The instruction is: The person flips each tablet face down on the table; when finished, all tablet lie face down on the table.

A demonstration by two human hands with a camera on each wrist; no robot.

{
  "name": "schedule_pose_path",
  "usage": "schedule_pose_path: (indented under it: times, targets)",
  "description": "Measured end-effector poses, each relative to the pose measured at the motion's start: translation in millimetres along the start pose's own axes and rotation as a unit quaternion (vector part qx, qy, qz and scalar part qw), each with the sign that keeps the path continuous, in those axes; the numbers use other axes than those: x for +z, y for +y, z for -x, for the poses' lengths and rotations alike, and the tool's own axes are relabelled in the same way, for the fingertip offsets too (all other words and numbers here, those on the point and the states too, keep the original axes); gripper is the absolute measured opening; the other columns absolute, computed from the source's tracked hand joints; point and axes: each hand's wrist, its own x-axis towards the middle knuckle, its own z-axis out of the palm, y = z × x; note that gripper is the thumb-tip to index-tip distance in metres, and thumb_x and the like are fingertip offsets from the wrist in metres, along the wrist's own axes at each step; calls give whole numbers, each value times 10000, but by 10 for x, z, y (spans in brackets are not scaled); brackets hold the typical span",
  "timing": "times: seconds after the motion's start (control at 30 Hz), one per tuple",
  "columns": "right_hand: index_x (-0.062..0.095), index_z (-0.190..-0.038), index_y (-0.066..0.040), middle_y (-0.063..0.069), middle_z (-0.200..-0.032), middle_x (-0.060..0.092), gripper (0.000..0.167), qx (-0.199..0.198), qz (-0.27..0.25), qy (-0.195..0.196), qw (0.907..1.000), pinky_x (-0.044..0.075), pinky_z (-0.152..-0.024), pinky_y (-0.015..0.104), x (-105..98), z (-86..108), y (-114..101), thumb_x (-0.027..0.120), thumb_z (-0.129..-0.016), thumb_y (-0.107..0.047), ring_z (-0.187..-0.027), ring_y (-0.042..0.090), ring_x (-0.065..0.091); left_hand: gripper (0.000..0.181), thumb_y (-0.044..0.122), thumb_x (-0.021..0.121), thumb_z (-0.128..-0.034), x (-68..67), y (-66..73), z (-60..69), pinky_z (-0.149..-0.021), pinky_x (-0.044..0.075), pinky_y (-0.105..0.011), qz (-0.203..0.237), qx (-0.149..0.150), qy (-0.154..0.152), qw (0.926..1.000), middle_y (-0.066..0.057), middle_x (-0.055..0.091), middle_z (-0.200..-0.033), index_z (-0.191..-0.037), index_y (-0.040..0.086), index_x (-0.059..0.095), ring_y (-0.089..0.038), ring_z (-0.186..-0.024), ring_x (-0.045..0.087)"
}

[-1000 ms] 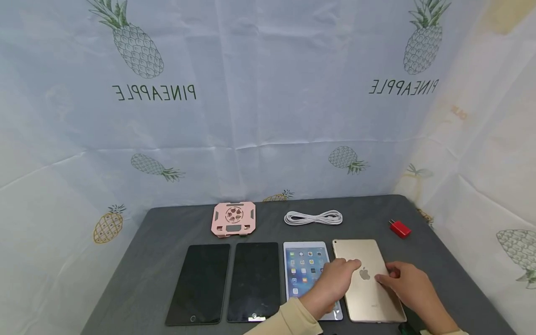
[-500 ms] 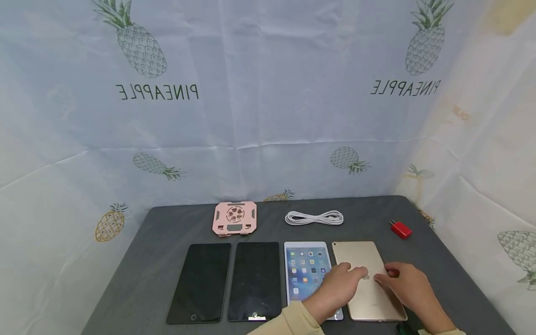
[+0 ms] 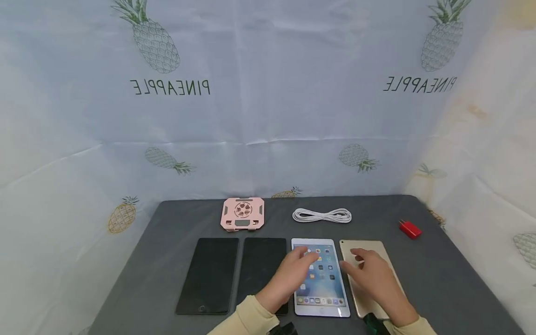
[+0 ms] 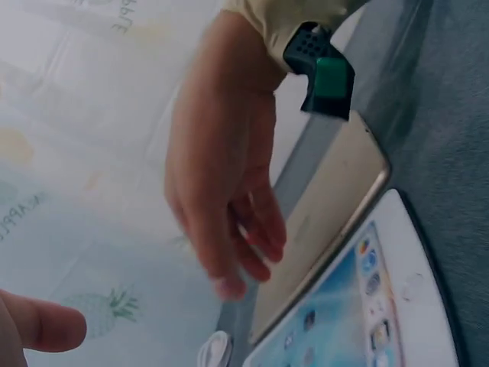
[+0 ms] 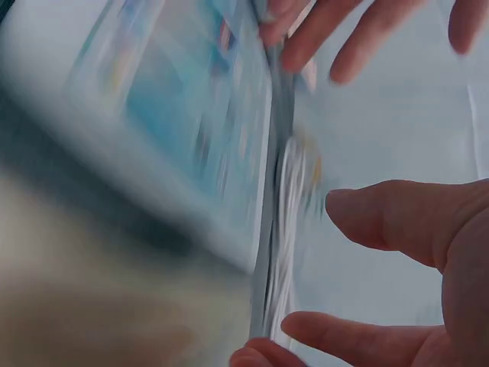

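Observation:
My left hand [image 3: 289, 274] hovers over the left side of a white tablet [image 3: 324, 288] with a lit home screen. Its fingers are loosely bent and hold nothing. My right hand [image 3: 377, 281] is above a gold tablet [image 3: 363, 295] that lies back up to the right, partly hidden by it. In the left wrist view the right hand [image 4: 225, 160] hangs above the tablets with relaxed fingers. The right wrist view shows its thumb [image 5: 397, 218] and fingers apart, with blurred tablets behind. To the left lie two dark-screened tablets, one outer [image 3: 209, 277], one inner [image 3: 261, 260] and partly covered by the left arm.
A pink case [image 3: 243, 214] lies at the back of the grey table [image 3: 146, 279]. Beside it sit a coiled white cable [image 3: 322, 215] and, farther right, a red plug adapter [image 3: 410, 229]. A pineapple-printed curtain [image 3: 259, 102] hangs behind.
Both hands have left the gold tablet's middle and right edge and moved left, the left one over the white tablet. The head view has shifted slightly. The tablets look otherwise unmoved.

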Motion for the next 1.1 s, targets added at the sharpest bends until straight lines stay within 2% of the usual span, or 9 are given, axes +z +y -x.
schedule_pose_path:
  times: [0.1, 0.2, 0.3, 0.43, 0.67, 0.77, 0.9, 1.0, 1.1]
  targets:
    - [623, -1404, 100, 309, -1222, 689, 752, -252, 103, 47, 9996, 616, -862, 608, 182, -9, -289, 820, -923, -443, -1029, 401, 705, 791, 461, 634, -1025, -160, -43, 74, -1188, 399, -718, 134, -211, -42, 9997, -306, 454, -1622, -1575, -77, 448, -503, -1495, 460]
    - [579, -1431, 135, 374, -1255, 635, 854, -315, 324, 100, 9989, 569, -914, 690, 304, 4, -432, 827, -905, -490, -1094, 492, 656, 806, 459, 640, -1021, -190, -93, 119, -1201, 365, -735, 288, -310, -151, 9990, -318, 429, -1636, -1576, -88, 433, -533, -1517, 417]
    - [541, -1448, 165, 433, -1280, 582, 933, -201, 502, 111, 9985, 526, -962, 743, 384, 8, -519, 822, -892, -530, -1149, 583, 590, 804, 461, 641, -1020, -199, -112, 127, -1216, 343, -737, 385, -263, -184, 9987, -310, 439, -1634, -1568, -92, 442, -534, -1527, 402]
    - [524, -1442, 187, 466, -1279, 550, 971, -76, 629, 75, 9980, 502, -969, 760, 438, 22, -570, 814, -885, -554, -1154, 634, 549, 817, 456, 641, -1021, -220, -106, 116, -1244, 319, -725, 492, -213, -297, 9981, -316, 421, -1646, -1562, -121, 437, -536, -1551, 367]
    - [505, -1458, 184, 459, -1271, 560, 1024, -36, 583, -144, 9982, 516, -934, 735, 467, 18, -639, 773, -893, -628, -1118, 613, 577, 796, 401, 636, -1030, -270, -102, 123, -1266, 287, -718, 650, -244, -401, 9968, -350, 398, -1647, -1546, -167, 425, -553, -1565, 333]
    - [498, -1464, 178, 454, -1263, 562, 1051, 21, 640, -238, 9977, 525, -915, 722, 465, -8, -650, 756, -891, -664, -1106, 604, 587, 676, 365, 620, -1040, -279, -119, 105, -1255, 309, -714, 732, -242, -410, 9962, -301, 480, -1590, -1484, -136, 523, -523, -1530, 395]
    - [502, -1446, 191, 461, -1238, 563, 1069, -13, 762, -319, 9966, 538, -897, 725, 447, -45, -666, 762, -883, -680, -1087, 608, 598, 508, 320, 611, -1038, -286, -122, 74, -1234, 367, -682, 830, -204, -371, 9957, -192, 585, -1464, -1366, -67, 638, -413, -1431, 516]
    - [509, -1431, 200, 460, -1227, 572, 1075, -43, 814, -330, 9961, 546, -894, 729, 423, -47, -657, 778, -873, -679, -1076, 606, 609, 525, 326, 630, -1021, -265, -94, 67, -1224, 395, -659, 817, -234, -314, 9959, -168, 601, -1438, -1373, -64, 635, -366, -1387, 553]
    - [513, -1433, 192, 453, -1224, 579, 1087, -66, 823, -309, 9961, 557, -888, 727, 423, -46, -663, 783, -860, -692, -1067, 598, 616, 610, 325, 647, -1007, -263, -73, 73, -1238, 375, -669, 851, -261, -232, 9958, -221, 562, -1500, -1437, -103, 579, -410, -1429, 522]
